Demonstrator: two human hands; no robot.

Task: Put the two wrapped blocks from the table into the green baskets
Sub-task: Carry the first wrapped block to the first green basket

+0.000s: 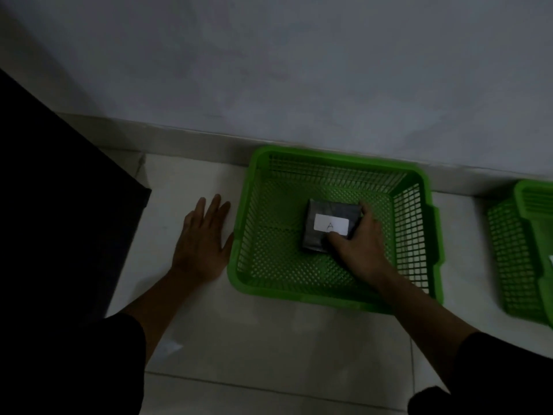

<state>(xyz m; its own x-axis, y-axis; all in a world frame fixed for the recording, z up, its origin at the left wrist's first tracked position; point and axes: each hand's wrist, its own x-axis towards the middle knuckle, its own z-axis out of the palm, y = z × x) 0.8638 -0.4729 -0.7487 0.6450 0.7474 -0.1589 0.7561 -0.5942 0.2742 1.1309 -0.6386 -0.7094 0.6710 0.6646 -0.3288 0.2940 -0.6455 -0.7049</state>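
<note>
A green lattice basket (329, 301) stands on the tiled floor against the wall. Inside it, on the basket's bottom, lies a dark wrapped block (323, 209) with a white label marked "A". My right hand (356, 250) reaches into the basket and grips the block's near right corner, thumb on the label and fingers around the right side. My left hand (200, 244) lies flat on the floor just left of the basket, fingers spread and holding nothing. A second green basket (520, 265) is cut off at the right edge; a second block is not visible.
A dark table (59, 205) fills the left side, its corner close to my left hand. A grey wall (299, 70) with a pale skirting runs behind the baskets. Light floor tiles (269, 354) stretch in front. The scene is dim.
</note>
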